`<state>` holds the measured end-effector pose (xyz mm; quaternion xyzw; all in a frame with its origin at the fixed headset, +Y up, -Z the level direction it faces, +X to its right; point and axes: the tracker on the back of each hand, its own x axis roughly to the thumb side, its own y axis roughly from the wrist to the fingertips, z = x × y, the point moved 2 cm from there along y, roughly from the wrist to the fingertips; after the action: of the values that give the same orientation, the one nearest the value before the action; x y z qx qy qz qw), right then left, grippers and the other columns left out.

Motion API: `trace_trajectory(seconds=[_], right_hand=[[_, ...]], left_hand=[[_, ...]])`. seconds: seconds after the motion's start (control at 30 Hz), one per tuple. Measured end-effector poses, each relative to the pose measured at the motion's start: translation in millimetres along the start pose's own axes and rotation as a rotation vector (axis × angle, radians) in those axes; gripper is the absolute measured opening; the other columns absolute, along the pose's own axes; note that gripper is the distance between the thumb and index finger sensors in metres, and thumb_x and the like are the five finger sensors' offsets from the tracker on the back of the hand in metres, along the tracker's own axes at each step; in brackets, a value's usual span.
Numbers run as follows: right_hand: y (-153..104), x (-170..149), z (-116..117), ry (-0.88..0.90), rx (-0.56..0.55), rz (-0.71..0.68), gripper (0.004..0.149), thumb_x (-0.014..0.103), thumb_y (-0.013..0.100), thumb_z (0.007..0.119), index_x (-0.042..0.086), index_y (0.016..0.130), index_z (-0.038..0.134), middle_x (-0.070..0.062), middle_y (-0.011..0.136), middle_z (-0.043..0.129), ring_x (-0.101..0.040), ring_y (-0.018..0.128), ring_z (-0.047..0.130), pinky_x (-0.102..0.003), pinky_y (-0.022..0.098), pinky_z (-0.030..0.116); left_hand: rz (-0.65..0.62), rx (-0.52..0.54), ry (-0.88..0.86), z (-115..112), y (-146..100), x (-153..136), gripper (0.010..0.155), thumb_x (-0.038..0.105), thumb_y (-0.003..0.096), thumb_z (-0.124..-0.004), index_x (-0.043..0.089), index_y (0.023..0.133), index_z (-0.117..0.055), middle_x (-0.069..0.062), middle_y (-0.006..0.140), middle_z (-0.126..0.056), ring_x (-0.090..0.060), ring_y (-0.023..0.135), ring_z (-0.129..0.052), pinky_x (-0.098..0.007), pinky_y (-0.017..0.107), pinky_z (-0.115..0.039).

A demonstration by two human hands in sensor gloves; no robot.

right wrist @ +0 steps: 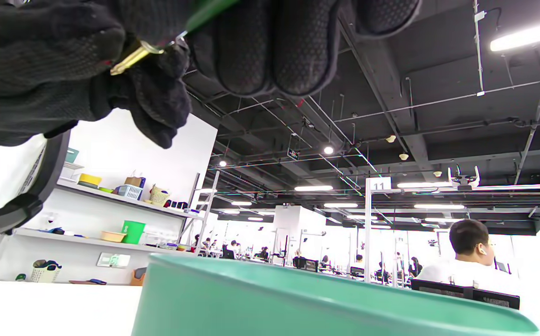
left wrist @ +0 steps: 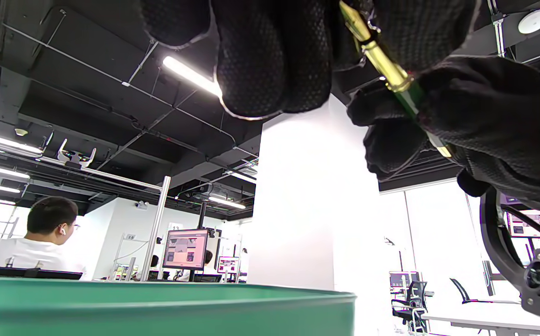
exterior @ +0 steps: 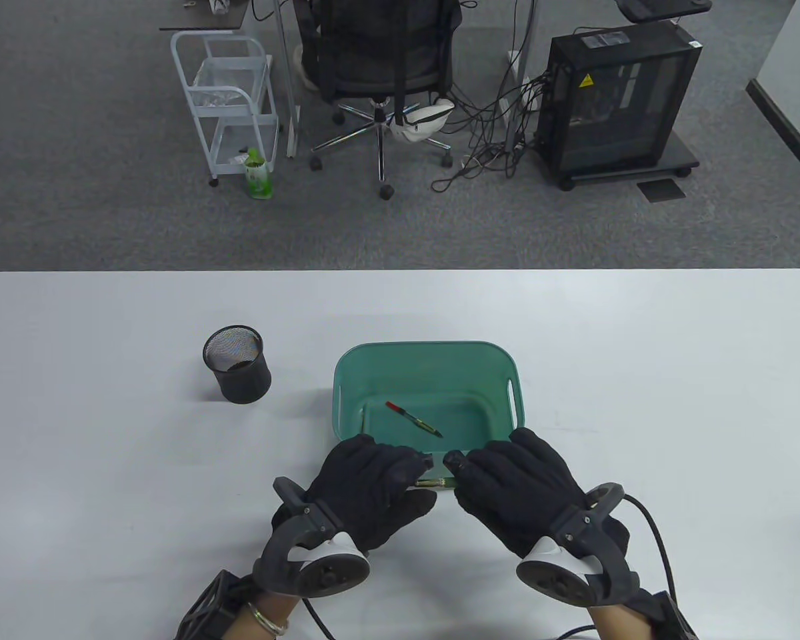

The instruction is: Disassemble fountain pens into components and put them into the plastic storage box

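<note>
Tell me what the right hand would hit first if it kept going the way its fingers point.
Probably the left hand: the right hand points leftward along the pen that both grip, near the green box. Depth is unclear.

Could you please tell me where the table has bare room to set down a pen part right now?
Bare table lies right of the green box, to the table's right edge, and left of the mesh cup. It is crowded at the box's near rim, where the left hand and right hand hold a pen.
</note>
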<state>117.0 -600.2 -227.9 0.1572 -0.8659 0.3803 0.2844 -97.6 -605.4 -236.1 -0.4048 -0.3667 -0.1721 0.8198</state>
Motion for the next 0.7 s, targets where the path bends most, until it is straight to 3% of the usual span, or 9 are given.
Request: trace_trajectory(seconds=[0.3,0.7], right_hand=[[-0.4,0.5,-0.1,-0.001,-0.004,-0.002,0.045,0.049,0.055,0.07,0.032,0.094,0.084,0.011,0.085,0.088,-0.012,0.081,0.087,-0.047,0.076,0.061],[-1.5,3.0,-1.0,0.009,-0.012,-0.01,0.045,0.049,0.055,0.07,0.032,0.094,0.084,0.011,0.085,0.088,-0.012,0.081,0.087,-0.047,0.076,0.061]], left_hand=[[-0.006,-0.008,0.006,-0.9,0.6,2.0,0.044,0.049,0.0644,-0.071,0.015,0.092,-0.08,-0.002,0.082,-0.098,-0.02,0.07,-0.098,-0.048,0.073,-0.068],[-0.014,-0.002,-0.012,-1.2,1.1,2.5,0.049,0.046,0.0674,-0.054,0.013,0.08,-0.089,-0.001,0.066,-0.104,-0.019,0.055,-0.102,-0.047,0.068,-0.072]])
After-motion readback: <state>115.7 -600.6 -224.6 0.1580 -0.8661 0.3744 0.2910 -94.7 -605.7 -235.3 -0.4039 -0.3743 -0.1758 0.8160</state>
